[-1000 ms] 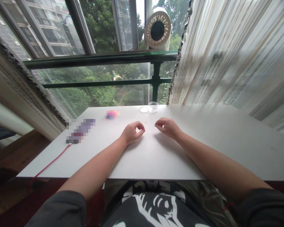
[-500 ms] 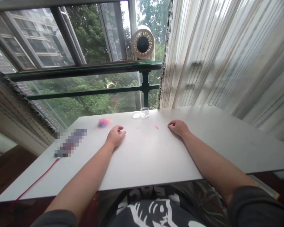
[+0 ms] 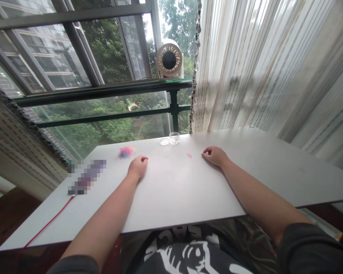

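Observation:
My left hand [image 3: 137, 166] rests on the white table [image 3: 177, 190] with its fingers curled loosely; nothing shows in it. A colourful heap of small bands [image 3: 125, 152] lies just beyond it to the left. My right hand [image 3: 214, 155] also lies on the table with curled fingers, apart from a small pink piece [image 3: 189, 155] to its left. A small clear round jar [image 3: 174, 137] and its lid [image 3: 164, 142] stand at the table's far edge between the hands.
A blurred dark object [image 3: 87, 177] lies at the table's left with a red cord [image 3: 45, 225] running off the front edge. A round white fan [image 3: 169, 59] sits on the green window rail. Striped curtains [image 3: 274, 64] hang at the right.
Both hands have drawn apart from a pinching pose near each other. A small pink piece now lies on the table between them. The view has shifted right.

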{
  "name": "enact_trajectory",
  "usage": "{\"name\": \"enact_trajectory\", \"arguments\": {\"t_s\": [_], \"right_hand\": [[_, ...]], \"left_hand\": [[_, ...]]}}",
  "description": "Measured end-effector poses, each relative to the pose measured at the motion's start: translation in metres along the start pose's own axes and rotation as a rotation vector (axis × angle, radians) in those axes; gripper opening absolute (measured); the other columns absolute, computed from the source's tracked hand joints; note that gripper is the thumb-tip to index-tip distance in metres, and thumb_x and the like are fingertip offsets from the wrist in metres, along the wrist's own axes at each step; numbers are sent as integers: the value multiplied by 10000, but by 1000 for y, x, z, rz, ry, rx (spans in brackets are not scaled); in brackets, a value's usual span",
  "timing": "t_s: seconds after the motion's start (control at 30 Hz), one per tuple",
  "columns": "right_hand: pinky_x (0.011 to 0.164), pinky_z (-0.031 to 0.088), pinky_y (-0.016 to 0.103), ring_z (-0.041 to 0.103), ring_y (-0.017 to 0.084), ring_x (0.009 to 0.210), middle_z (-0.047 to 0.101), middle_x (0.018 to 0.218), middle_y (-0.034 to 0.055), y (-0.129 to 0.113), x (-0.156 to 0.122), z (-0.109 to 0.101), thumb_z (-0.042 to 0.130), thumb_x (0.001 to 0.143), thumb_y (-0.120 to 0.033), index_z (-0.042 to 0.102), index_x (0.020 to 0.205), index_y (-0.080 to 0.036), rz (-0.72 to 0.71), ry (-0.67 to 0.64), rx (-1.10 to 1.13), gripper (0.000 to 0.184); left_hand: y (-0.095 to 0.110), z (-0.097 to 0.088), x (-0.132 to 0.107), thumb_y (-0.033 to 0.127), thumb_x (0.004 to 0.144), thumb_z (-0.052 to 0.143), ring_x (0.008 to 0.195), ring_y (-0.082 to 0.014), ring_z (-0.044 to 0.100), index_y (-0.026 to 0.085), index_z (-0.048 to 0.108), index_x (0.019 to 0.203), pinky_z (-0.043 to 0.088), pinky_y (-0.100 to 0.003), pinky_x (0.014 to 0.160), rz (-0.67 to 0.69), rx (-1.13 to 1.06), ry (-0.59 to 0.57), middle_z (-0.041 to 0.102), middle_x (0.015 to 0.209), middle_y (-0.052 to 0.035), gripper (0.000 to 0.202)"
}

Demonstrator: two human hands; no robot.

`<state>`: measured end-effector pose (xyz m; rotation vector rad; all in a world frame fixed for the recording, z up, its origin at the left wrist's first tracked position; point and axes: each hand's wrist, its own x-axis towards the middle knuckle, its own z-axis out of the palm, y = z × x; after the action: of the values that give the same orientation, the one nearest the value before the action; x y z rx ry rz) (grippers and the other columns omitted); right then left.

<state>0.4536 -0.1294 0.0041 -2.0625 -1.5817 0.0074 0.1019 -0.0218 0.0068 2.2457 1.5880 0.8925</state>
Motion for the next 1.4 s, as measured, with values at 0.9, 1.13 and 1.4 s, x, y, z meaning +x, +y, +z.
{"name": "enact_trajectory", "arguments": {"t_s": [0.9,1.13,1.4], "right_hand": [[612,364,246,538,154,667,643,737,52,14,6,5,440,710,-264,635,754,-165,175,215,165,223],[591,365,249,530,155,631,632,673,51,12,3,1,444,681,-274,637,697,-156,139,230,247,227],[461,298,231,388,99,443,457,459,-26,-16,-14,-4,490,685,-337,592,669,-145,60,96,509,217]], "left_hand": [[9,13,1,310,735,500,947,-188,516,203,581,1034,390,-297,877,176,167,-64,579,1018,-55,327],[2,4,-2,292,718,526,876,-151,561,180,570,1036,427,-242,814,108,44,-99,617,981,-45,339],[-50,-32,5,289,697,540,843,-161,587,187,614,953,435,-233,759,-185,106,-82,649,933,-42,285]]}}
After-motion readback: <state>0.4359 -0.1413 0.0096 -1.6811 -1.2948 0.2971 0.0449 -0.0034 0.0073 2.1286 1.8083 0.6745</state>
